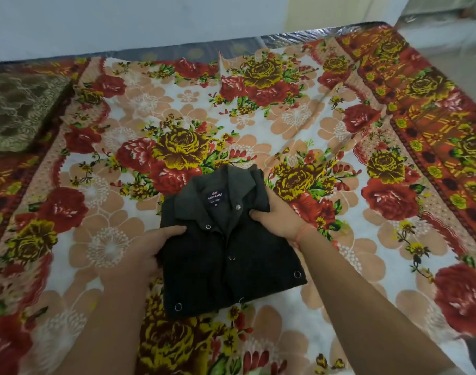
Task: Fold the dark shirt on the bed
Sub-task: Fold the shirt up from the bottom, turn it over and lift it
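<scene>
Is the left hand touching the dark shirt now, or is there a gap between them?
Touching. In the head view the left hand grips the left edge of the folded dark shirt, thumb lying on top of the fabric, no gap visible.

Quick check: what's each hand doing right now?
Left hand: closed on the left edge of the folded dark shirt.
Right hand: closed on the shirt's right side by the collar.

Looks like a bedroom in someone's home: a big bed covered in a red-and-yellow rose-print cotton bedsheet (285, 117), a greenish-gold brocade square cushion (17, 109) at 10 o'clock, and a plain pale painted wall (123, 20) at 12.
</scene>
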